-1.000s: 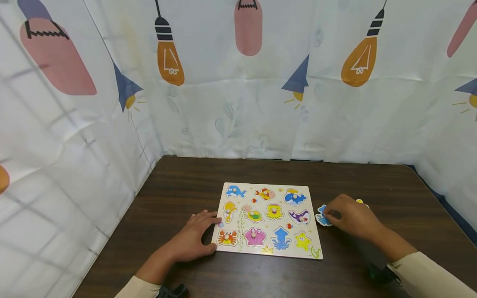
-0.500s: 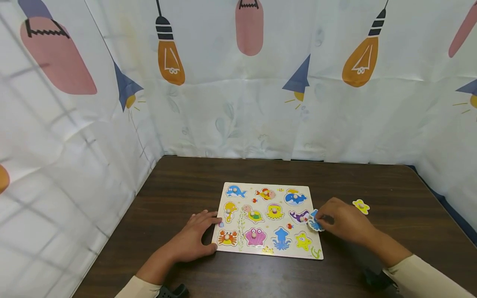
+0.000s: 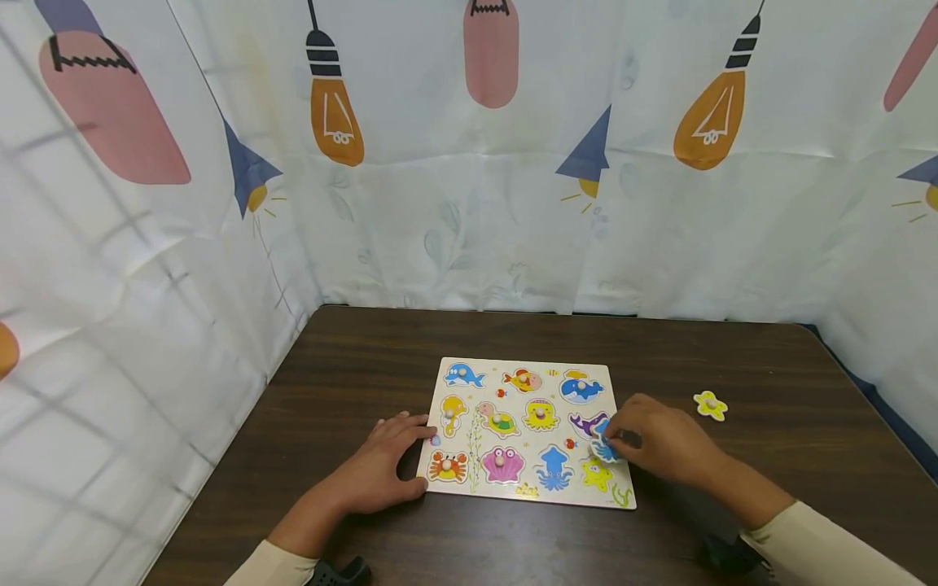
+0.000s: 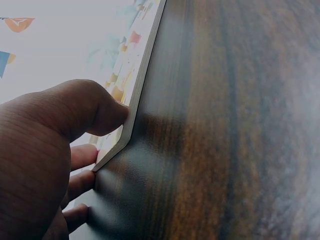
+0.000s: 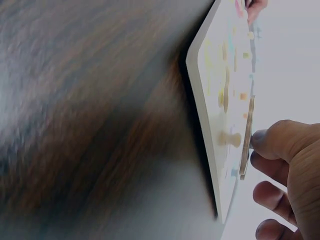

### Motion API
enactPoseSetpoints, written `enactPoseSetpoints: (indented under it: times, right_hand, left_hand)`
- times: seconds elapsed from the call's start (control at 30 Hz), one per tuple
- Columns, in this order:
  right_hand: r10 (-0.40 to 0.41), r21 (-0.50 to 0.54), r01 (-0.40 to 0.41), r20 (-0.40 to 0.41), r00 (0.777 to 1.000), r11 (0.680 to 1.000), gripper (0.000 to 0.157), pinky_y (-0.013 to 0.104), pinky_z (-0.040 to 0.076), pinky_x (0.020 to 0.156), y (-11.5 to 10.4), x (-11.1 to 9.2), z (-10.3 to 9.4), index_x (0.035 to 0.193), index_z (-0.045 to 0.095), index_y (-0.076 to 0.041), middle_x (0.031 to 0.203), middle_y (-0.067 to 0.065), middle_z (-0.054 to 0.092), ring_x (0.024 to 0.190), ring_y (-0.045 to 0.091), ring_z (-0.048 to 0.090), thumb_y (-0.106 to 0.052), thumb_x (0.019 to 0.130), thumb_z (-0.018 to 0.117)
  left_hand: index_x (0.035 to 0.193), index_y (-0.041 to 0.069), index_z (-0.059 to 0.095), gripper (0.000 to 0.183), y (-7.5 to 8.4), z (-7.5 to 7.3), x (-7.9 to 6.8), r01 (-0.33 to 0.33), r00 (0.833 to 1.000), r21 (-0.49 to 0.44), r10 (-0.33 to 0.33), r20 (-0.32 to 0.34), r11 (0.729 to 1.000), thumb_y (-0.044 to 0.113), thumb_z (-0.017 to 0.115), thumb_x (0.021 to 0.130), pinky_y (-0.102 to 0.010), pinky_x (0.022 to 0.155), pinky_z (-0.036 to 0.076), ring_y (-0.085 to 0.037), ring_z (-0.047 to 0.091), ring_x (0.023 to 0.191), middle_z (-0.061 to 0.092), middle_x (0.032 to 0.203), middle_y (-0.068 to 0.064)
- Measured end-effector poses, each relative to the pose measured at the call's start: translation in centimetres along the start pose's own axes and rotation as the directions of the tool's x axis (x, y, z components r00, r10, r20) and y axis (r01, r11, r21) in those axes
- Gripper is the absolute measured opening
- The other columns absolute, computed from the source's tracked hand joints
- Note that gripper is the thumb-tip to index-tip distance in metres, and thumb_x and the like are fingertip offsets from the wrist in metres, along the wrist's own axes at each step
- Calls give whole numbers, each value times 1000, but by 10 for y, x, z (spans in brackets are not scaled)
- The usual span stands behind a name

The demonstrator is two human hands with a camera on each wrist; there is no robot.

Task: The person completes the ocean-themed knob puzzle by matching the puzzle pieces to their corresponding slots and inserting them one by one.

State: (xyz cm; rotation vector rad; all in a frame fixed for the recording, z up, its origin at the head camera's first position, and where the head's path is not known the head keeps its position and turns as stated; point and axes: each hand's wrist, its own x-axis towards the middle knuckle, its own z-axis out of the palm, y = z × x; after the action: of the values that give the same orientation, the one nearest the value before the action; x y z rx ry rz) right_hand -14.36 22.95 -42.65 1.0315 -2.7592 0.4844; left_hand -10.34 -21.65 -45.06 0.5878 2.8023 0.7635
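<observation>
A wooden peg puzzle board (image 3: 469,439) with sea animals lies on the table. My left hand (image 3: 379,464) rests at its near left corner, thumb on the near edge and forefinger on the left side; the left wrist view shows the thumb (image 4: 100,107) against that edge. Between thumb and fingertips my right hand (image 3: 663,435) pinches a blue squid puzzle piece (image 3: 604,443), held over the board's right part. In the right wrist view the piece (image 5: 246,142) appears edge-on, tilted and above the board. The squid-shaped spot (image 3: 553,470) on the board shows no knob.
A yellow star puzzle piece (image 3: 710,406) lies on the dark wooden table (image 3: 513,541), right of the board. Several other animals on the board carry knobs, such as the crab (image 3: 446,467). A printed white curtain (image 3: 469,220) hangs behind and at the sides.
My right hand has carried the squid piece leftward from the table to over the board's right side. The star piece has come into full view. My left hand has stayed in place.
</observation>
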Motion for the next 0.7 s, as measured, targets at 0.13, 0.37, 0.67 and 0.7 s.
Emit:
enactPoseSetpoints:
  times: [0.13,0.37,0.67,0.7]
  right_hand:
    - [-9,19,9,19,1000,1000,13,23,52,61,-4,3,2,91,78,-28,91,-20,62,86,3,55,-23,83,86]
    - [-40,28,39,11,999,999,13,23,53,62,-10,7,7,90,79,-29,90,-21,63,88,2,55,-21,83,86]
    - [-48,54,46,46,998,997,13,26,56,69,-19,11,12,91,79,-31,93,-25,65,94,3,58,-22,85,85]
    - [-53,58,51,46,998,997,13,26,56,69,-20,11,13,91,79,-31,93,-25,65,94,3,58,-22,85,85]
  left_hand:
    - [146,16,55,67,0,-1,-1,-16,1000,-6,16,-8,1000,31,79,84,-66,119,13,-40,26,150,43,157,-8]
    - [145,15,56,67,0,0,-2,-28,1000,-13,28,-13,1000,30,79,84,-67,119,13,-41,27,150,43,156,-9]
    - [146,15,55,67,-1,0,-2,-33,999,-14,33,-15,999,30,79,85,-67,119,13,-41,27,150,43,156,-8]
    - [146,15,55,67,-1,0,-2,-33,999,-15,33,-15,999,30,79,85,-67,119,13,-41,27,150,43,156,-8]
